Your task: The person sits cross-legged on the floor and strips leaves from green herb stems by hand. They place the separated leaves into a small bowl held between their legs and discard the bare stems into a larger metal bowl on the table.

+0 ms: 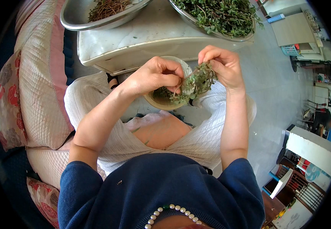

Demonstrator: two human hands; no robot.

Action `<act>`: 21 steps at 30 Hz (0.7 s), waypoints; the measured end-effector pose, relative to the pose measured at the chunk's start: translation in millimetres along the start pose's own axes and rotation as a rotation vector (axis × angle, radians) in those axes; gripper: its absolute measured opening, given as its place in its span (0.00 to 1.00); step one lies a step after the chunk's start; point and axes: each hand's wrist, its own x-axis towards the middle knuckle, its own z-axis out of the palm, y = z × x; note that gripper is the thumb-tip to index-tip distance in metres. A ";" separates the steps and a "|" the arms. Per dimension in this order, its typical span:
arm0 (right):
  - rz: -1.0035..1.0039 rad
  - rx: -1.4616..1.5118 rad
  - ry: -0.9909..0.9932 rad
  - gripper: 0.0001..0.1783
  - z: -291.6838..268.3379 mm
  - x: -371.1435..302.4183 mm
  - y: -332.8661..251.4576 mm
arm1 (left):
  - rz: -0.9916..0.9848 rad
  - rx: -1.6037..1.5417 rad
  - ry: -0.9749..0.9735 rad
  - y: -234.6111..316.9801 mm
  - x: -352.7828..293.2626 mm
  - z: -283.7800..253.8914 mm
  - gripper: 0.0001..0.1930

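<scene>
A leafy sprig of purslane-like greens [196, 84] with reddish stems is stretched between my two hands above my lap. My left hand [154, 76] pinches its lower left end, fingers curled round the stem. At the upper right end, the thumb and fingertips of my right hand [227, 68] close on the sprig. Below them, between my knees, stands a pale yellowish basin [167, 105] with some dark greens inside, partly hidden by my left hand and the sprig.
On the white marble-topped table [135, 45] ahead stand a metal basin [73, 26] of reddish-brown stems at left and another metal basin [211, 34] heaped with greens [222, 17] at right. A quilted sofa [39, 99] lies along my left. Furniture lines the far right.
</scene>
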 end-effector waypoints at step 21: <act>0.273 -0.271 0.299 0.05 5.5 -0.6 7.9 | 0.104 0.372 0.360 -9.9 11.2 5.9 0.07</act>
